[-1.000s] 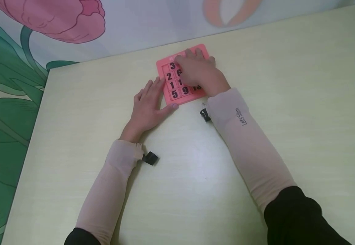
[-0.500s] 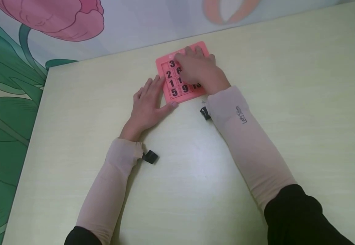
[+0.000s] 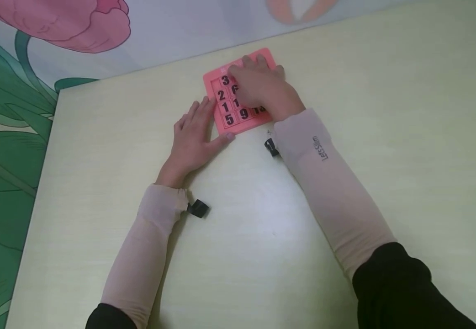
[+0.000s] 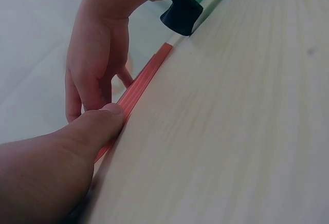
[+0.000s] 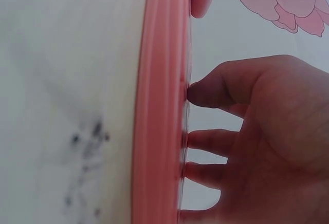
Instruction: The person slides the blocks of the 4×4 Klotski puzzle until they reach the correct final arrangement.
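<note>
A pink number slide puzzle with black-numbered tiles lies flat near the wall side of the table. A tileless slot shows at its upper left, beside the 3. My left hand lies spread, its fingertips along the puzzle's left edge and its thumb at the lower edge. In the left wrist view, the left thumb touches the puzzle's side. My right hand covers the puzzle's upper right, hiding many tiles. The right wrist view has the right hand's thumb and fingertips touching the puzzle's top face.
The pale wooden table spreads around both forearms. Behind it stands a wall painted with flowers and leaves. Black clips hang at both sleeve cuffs, the left clip close above the table. Small dark marks dot the table by the puzzle.
The head view has shifted slightly, so everything sits a little higher and further left in it. Both hands keep nearly the same place on the puzzle, and the visible tiles look unchanged.
</note>
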Available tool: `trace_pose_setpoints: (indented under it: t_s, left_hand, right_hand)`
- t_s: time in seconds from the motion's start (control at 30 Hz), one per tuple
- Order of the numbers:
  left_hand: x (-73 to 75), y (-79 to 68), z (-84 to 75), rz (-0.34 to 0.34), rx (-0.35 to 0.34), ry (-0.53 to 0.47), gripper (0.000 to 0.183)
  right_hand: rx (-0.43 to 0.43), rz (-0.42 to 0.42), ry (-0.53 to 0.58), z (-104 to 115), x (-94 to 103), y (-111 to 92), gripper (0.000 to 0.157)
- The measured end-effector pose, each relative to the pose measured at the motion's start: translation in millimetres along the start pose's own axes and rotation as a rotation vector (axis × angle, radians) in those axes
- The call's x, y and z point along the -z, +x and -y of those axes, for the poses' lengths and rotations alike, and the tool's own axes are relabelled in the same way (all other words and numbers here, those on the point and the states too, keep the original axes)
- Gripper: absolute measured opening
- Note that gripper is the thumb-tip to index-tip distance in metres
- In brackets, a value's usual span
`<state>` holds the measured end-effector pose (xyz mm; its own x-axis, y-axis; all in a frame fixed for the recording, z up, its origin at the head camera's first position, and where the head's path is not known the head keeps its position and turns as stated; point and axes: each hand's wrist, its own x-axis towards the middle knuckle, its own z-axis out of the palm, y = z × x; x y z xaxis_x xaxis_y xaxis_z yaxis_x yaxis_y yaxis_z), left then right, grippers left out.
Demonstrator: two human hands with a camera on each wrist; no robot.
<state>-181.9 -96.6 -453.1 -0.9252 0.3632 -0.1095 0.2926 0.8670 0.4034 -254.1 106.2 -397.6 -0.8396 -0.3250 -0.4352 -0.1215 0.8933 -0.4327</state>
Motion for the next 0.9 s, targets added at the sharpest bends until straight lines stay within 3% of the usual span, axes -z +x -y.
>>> trace_pose_setpoints:
  t_s: [0.37, 0.9]
  left_hand:
    - [3.7, -9.8, 4.3, -0.006, 0.009, -0.022, 0.086]
    - [3.5, -11.7, 6.3, 0.0, 0.026, -0.021, 0.087]
  right_hand:
    - [0.011, 0.013, -0.01, 11, -2.5, -1, 0.066]
    - [0.008, 0.016, -0.008, 14, -4.2, -2, 0.067]
